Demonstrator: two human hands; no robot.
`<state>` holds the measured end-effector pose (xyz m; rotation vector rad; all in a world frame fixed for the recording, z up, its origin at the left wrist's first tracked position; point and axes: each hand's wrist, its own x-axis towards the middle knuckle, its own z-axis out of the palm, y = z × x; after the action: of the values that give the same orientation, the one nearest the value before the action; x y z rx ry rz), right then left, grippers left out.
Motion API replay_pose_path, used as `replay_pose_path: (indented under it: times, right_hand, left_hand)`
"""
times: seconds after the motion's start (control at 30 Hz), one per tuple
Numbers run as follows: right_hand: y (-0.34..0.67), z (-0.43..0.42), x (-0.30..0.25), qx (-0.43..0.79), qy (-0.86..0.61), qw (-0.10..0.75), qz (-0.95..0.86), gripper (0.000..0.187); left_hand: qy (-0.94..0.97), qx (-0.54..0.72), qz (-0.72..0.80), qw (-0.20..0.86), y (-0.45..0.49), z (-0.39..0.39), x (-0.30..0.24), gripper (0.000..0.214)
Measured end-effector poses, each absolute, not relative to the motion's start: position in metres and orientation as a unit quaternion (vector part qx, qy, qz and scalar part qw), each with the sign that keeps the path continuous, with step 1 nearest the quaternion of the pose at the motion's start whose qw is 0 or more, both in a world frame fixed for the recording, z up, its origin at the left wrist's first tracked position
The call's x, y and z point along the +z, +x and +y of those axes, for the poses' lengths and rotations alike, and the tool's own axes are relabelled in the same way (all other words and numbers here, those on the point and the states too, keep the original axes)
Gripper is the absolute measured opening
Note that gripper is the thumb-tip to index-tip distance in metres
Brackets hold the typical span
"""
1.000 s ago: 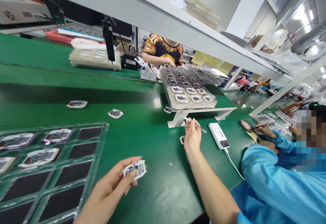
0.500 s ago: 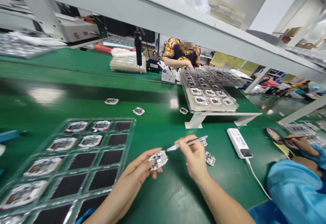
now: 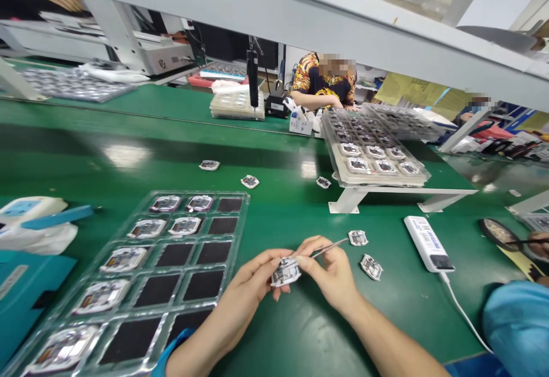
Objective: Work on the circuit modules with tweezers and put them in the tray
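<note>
In the head view, at six o'clock, the left hand pinches a flat, white-edged electronic module between thumb and fingers. The right hand closes on slim metal tweezers just beside it. Two loose modules lie at four o'clock on a glossy green bench mat. A clear plastic tray with black pockets sits at eight o'clock, beneath a white overhead shelf at twelve.

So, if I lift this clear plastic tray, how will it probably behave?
The clear plastic tray looks thin, so it is probably light and a bit floppy. The white-framed modules sit in open pockets, so they may slide out if tilted.
</note>
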<state>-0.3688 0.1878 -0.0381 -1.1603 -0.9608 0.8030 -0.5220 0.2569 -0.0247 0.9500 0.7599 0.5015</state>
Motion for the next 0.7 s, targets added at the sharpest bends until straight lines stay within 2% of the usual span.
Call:
replay_pose_path:
  times: [0.1,0.33,0.7]
  right_hand:
    - [-0.3666,0.1881,-0.0382,0.386,-0.523,0.646,-0.401,0.015]
    - [-0.3692,0.1871,-0.0392,0.323,-0.574,0.644,-0.389,0.017]
    - [-0.3693,0.1895,-0.0421,0.348,-0.574,0.656,-0.345,0.016]
  left_hand:
    - [0.442,0.225,0.356,0.792,-0.5214,0.2568,-0.0241,0.033]
    - [0.516,0.224,0.345,0.751,-0.5229,0.2565,-0.0286,0.032]
    - [0.579,0.225,0.333,0.709,-0.5204,0.2565,-0.0276,0.030]
